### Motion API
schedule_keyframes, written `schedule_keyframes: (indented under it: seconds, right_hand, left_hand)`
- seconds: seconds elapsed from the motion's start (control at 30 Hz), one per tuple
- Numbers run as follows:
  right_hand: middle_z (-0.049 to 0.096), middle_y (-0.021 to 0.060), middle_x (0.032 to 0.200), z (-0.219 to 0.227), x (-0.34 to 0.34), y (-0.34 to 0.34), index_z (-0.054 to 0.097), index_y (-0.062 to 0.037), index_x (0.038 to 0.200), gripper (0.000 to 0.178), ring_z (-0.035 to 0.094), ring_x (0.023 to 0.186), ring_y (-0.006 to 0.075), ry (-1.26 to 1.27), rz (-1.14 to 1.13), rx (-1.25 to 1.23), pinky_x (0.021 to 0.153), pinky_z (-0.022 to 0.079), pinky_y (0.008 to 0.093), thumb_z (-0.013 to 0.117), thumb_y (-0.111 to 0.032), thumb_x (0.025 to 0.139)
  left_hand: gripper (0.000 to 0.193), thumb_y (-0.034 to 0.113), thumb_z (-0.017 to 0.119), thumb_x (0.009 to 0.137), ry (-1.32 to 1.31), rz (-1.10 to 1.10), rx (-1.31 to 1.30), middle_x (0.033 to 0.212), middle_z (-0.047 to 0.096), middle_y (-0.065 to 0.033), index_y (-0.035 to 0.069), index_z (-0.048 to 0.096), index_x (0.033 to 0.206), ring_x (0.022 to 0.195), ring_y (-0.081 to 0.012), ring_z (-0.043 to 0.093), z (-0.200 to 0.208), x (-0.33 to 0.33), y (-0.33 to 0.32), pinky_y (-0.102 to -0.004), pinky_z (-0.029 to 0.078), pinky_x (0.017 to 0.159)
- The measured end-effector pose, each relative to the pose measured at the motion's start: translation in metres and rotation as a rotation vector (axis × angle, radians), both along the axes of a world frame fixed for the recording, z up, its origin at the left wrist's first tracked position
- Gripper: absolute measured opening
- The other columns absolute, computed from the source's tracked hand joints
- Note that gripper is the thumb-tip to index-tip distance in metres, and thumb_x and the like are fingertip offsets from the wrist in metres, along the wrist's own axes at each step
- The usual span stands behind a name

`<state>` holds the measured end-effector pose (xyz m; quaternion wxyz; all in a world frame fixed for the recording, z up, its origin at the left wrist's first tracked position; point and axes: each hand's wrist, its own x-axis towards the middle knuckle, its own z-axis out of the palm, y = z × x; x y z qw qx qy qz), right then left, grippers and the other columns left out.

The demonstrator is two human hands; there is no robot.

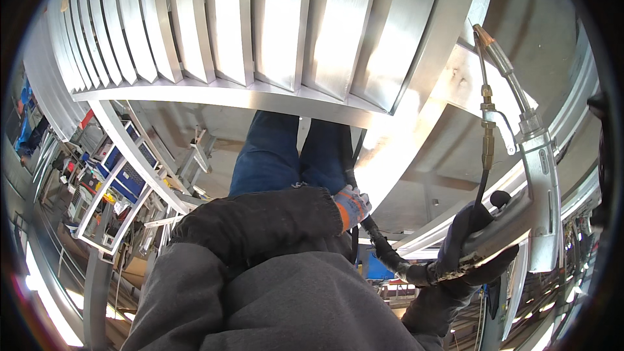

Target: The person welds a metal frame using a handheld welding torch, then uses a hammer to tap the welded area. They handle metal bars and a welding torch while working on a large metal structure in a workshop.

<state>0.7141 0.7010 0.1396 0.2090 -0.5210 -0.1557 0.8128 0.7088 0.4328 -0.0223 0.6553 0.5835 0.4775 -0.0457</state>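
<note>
Gloved right hand (469, 247) is gripping a welding gun (520, 175), left hand (353, 206) fingers closing round its hose (383, 247), which risks snagging on the louvred metal frame (260, 32).

welding gun (520, 175) right | hose (364, 214) centre | finned panel (273, 26) above legs (292, 156)

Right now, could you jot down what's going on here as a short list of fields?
setting: metal workshop, seen from above the person's own body
right hand: dark glove, gripping the handle of a welding gun, nozzle pointing up
left hand: orange-and-grey glove, on the black hose that runs to the gun
workpiece: aluminium frame with angled slats in front of the person
clothing: grey jacket, blue jeans
background: shelves with blue bins at left
</note>
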Motion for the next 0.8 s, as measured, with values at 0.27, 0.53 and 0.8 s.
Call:
schedule_keyframes:
  seconds: [0.27,0.53,0.8]
  right_hand:
    - [0.059,0.0245,0.098,0.006,-0.024,-0.018,0.027,0.0018,0.150,0.091,0.064,0.058,0.0231,-0.084,-0.152,0.108,0.043,0.053,0.0321,0.058,-0.062,0.094]
    - [0.054,0.0032,0.107,0.001,-0.016,-0.047,0.043,-0.0076,0.141,0.074,0.056,0.074,0.0099,-0.037,0.065,0.129,0.052,0.045,0.0232,0.065,-0.057,0.091]
    - [0.061,0.0151,0.100,0.007,-0.001,-0.061,0.047,0.0015,0.137,0.065,0.062,0.057,0.0178,-0.133,0.058,0.419,0.044,0.049,0.0276,0.052,-0.053,0.101]
  left_hand:
    - [0.024,0.022,0.058,0.094,0.053,0.581,0.161,0.111,0.064,-0.0073,0.016,0.066,0.117,0.110,-0.0275,0.061,0.023,-0.120,0.052,-0.0402,0.049,0.091]
    - [0.035,0.020,0.065,0.092,0.347,0.711,0.413,0.114,0.061,-0.0133,0.013,0.062,0.126,0.104,-0.0333,0.060,0.010,-0.201,0.117,-0.0436,0.052,0.089]
    - [0.033,0.028,0.057,0.098,0.416,0.475,0.210,0.130,0.059,-0.0168,0.020,0.059,0.130,0.117,-0.0377,0.061,0.005,-0.202,0.133,-0.0471,0.052,0.095]
